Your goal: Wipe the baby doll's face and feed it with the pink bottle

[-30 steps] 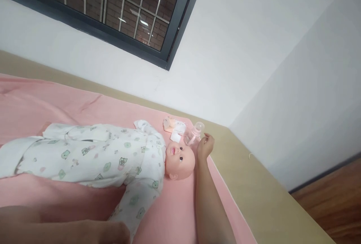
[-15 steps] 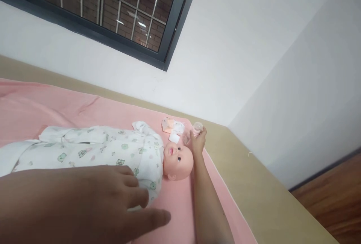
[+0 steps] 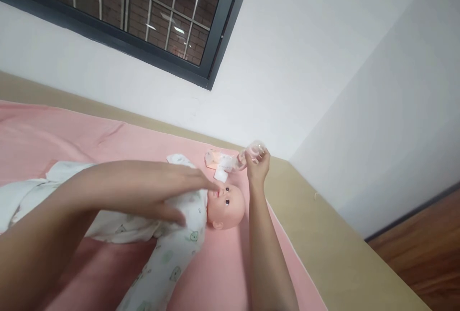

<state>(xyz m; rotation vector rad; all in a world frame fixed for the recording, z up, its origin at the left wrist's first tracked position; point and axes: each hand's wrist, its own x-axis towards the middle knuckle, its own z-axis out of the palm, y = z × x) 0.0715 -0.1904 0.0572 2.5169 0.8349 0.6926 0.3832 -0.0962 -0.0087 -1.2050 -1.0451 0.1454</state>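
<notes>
A baby doll with a bald head lies on its back, dressed in a white printed outfit. My left hand is above the doll's chest with fingers stretched out and holding nothing. Its fingertips are close to the doll's chin; I cannot tell whether they touch. Beyond the doll's head, my right hand grips a clear baby bottle with pinkish parts, tilted over the cloth's far corner. Beside the bottle lies a small white and orange packet, and a white piece sits closer to the doll's face.
A pink cloth covers much of a light wooden surface. White walls rise behind it, with a dark-framed barred window at upper left. At lower right there is brown wood.
My left hand has moved forward and up, from the near side over the doll's chest. My right hand has raised the bottle slightly. More of the doll's near sleeve shows.
</notes>
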